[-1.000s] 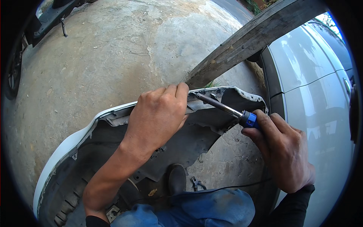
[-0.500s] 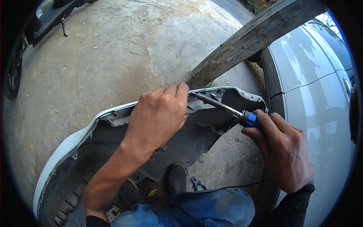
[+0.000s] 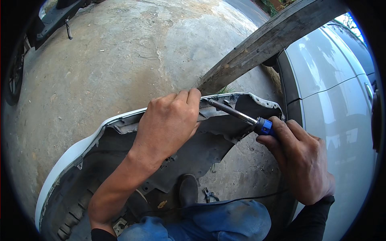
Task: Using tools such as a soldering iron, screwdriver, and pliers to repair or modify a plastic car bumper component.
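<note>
One soldering iron (image 3: 243,117), diagonal, tip up-left

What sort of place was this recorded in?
Probably an outdoor yard or driveway used for vehicle repair: a pale car stands at the right, rough, stained concrete ground spreads out ahead, and a white-edged vehicle panel lies off any vehicle.

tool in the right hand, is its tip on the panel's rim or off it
On, it appears: the tool's tip meets the panel's rim just right of the left hand, with no gap visible.
</note>
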`<state>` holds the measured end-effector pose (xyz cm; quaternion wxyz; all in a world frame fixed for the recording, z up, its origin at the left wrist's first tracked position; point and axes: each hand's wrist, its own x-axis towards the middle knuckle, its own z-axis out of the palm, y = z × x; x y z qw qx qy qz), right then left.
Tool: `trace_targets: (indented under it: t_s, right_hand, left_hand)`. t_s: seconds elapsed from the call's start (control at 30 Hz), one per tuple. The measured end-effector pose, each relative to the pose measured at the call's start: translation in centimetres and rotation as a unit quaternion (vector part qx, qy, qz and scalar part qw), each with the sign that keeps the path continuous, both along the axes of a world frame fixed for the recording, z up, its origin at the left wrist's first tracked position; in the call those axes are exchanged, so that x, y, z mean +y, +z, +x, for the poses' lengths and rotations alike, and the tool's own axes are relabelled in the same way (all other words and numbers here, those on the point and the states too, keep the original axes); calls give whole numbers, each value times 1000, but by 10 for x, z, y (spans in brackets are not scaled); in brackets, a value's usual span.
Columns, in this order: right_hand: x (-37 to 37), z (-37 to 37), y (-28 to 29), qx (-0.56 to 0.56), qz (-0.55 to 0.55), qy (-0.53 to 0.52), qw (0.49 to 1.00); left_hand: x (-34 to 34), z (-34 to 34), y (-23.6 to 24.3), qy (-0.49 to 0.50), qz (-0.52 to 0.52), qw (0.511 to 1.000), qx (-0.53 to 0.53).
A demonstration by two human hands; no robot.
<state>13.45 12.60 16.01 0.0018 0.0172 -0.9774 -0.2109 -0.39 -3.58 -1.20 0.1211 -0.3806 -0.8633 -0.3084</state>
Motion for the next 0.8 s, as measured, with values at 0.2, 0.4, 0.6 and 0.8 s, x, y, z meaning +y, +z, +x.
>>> trace_targets:
  t_s: [0.2, 0.4, 0.6, 0.8]
  right_hand:
    - [-1, 0, 0, 1, 1, 5, 1000]
    - [-2, 0, 0, 0, 1, 4, 1000]
    - [-2, 1, -1, 5, 1, 5, 1000]
    - [-2, 0, 0, 2, 3, 3, 1000]
  left_hand:
    - [-1, 1, 0, -1, 3, 1000, 2]
    - [0, 1, -1, 0, 2, 1000, 4]
    - [-1, 1, 0, -1, -3, 1000, 3]
    - [-1, 1, 0, 0, -2, 1000, -1]
